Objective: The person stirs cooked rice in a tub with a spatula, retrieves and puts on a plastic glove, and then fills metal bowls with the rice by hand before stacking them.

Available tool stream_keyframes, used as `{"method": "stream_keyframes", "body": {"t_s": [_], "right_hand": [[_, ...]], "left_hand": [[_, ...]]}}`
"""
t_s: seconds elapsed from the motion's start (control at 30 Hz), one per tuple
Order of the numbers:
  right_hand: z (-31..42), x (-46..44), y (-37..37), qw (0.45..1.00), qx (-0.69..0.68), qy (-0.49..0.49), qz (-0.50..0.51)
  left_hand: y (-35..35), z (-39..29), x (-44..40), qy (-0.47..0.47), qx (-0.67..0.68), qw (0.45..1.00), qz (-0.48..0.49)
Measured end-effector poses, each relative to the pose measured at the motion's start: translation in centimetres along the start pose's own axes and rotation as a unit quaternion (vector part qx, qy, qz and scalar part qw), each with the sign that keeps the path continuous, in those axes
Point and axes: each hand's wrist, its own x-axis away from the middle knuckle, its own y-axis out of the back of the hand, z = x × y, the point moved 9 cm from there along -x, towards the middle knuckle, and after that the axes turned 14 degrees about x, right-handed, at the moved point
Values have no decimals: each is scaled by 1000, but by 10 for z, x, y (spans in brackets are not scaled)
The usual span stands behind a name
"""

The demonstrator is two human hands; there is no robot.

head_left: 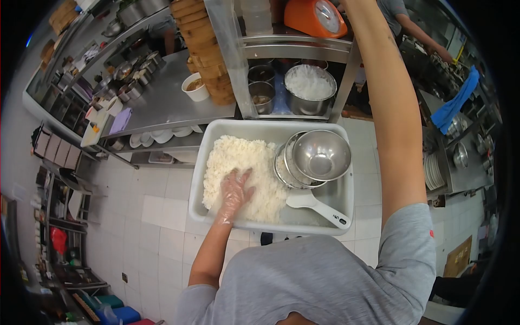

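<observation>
My left hand (236, 193), in a clear plastic glove, rests with its fingers spread on the white rice (238, 154) in a white tub (348, 211). Stacked metal bowls (323, 155) stand at the tub's right side, the top one empty. A white rice paddle (317, 208) lies below them, its handle toward the tub's lower right corner. My right arm reaches up past the orange scale (314, 19), and its hand is beyond the top edge of the view.
A metal pot of white contents (310, 83) stands on the shelf behind the tub. Bamboo steamers (208, 54) and a white bowl (195, 87) are on the left counter. At the upper right, a person's arm (425, 38) extends over a work area. A blue cloth (456, 101) hangs there.
</observation>
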Motion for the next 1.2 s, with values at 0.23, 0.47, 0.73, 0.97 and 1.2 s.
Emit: {"method": "stream_keyframes", "body": {"t_s": [0.23, 0.47, 0.73, 0.97, 1.2], "right_hand": [[-42, 132, 62, 988, 77, -40, 128], [-157, 286, 107, 955, 98, -245, 134], [-223, 364, 108, 922, 53, -353, 147], [-228, 384, 115, 919, 52, -361, 152], [-228, 386, 130, 935, 34, -334, 117]], "left_hand": [[129, -33, -28, -27, 268, 943, -194], [230, -135, -81, -178, 265, 941, -116], [118, -164, -77, -229, 133, 957, 117], [148, -81, -86, -116, 254, 960, 28], [171, -52, -47, -71, 112, 989, 66]]}}
